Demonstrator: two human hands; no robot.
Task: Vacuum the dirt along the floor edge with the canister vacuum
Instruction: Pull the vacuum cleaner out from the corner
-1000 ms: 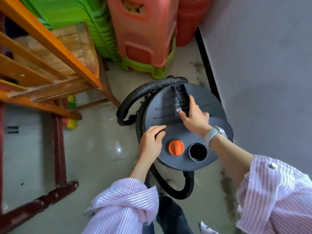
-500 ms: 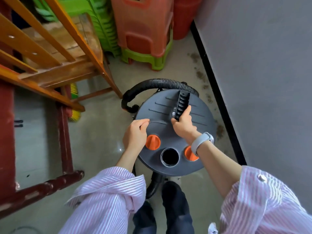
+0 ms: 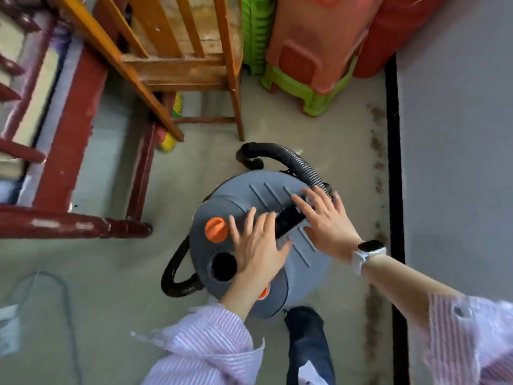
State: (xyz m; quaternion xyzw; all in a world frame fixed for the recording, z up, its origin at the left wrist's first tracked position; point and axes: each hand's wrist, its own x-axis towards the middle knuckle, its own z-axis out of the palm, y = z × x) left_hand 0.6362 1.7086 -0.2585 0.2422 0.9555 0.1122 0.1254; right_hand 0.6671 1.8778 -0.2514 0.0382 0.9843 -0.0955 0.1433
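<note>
Two bare hands sit over the grey round lid of the canister vacuum (image 3: pixel 244 201), which stands on the floor at the centre of the frame, near the black baseboard (image 3: pixel 392 162) at the right. The left hand (image 3: pixel 256 245) is spread wide, fingers straight, over the lower middle of the lid, just right of the orange knob (image 3: pixel 216 229) and the round black port (image 3: pixel 223 266). The right hand (image 3: pixel 326 219) is also spread wide, fingers straight, over the upper right part of the lid; a white wristwatch (image 3: pixel 369 252) is on its wrist. The black carry handle (image 3: pixel 288 220) lies between the two hands; whether either hand touches it cannot be told. Neither hand holds anything. The black ribbed hose (image 3: pixel 294 159) arcs from the top rim of the canister, and a second loop of it shows at the lower left of the canister. A strip of dark dirt (image 3: pixel 379 151) runs along the floor edge beside the baseboard, from the upper right to the lower right of the frame. An orange wooden chair (image 3: pixel 177 65) stands at upper centre, stacked plastic stools (image 3: pixel 305 51) at upper right, and dark red wooden furniture (image 3: pixel 69 223) at left. Both sleeves are pink-and-white striped.
</note>
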